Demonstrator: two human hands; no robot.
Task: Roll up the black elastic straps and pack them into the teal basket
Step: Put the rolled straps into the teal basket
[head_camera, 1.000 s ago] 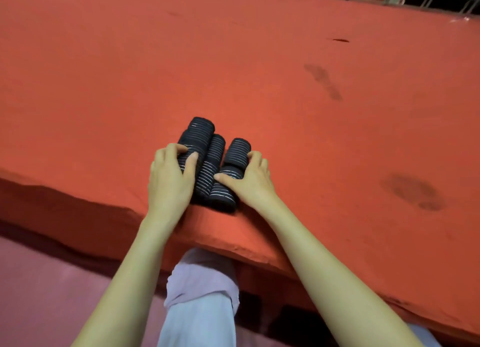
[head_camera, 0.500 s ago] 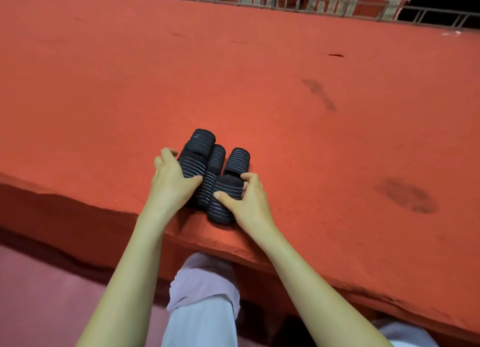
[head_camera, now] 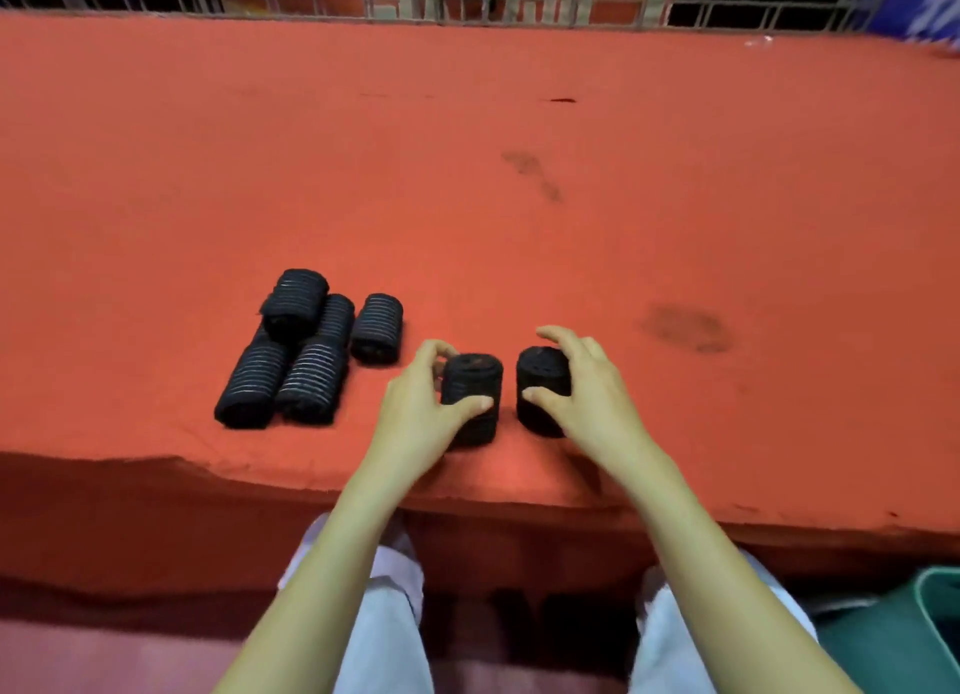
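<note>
Two rolled black elastic straps stand side by side near the front edge of the red table. My left hand [head_camera: 422, 407] grips the left roll [head_camera: 474, 381] with thumb in front and fingers behind. My right hand [head_camera: 587, 386] grips the right roll [head_camera: 540, 376] the same way. To the left lies a cluster of several more rolled straps [head_camera: 306, 350], one stacked on top of the others. A corner of the teal basket [head_camera: 930, 631] shows at the bottom right, below the table's edge.
The red cloth-covered table [head_camera: 519, 199] stretches wide, with dark stains [head_camera: 685, 327] at the right. A metal railing [head_camera: 467, 2] runs along the far side. My knees in pale trousers [head_camera: 384, 615] sit under the front edge.
Both hands have left the cluster of rolls and moved right, each now holding one roll upright and apart from the pile. The camera has tilted up and the basket has come into view.
</note>
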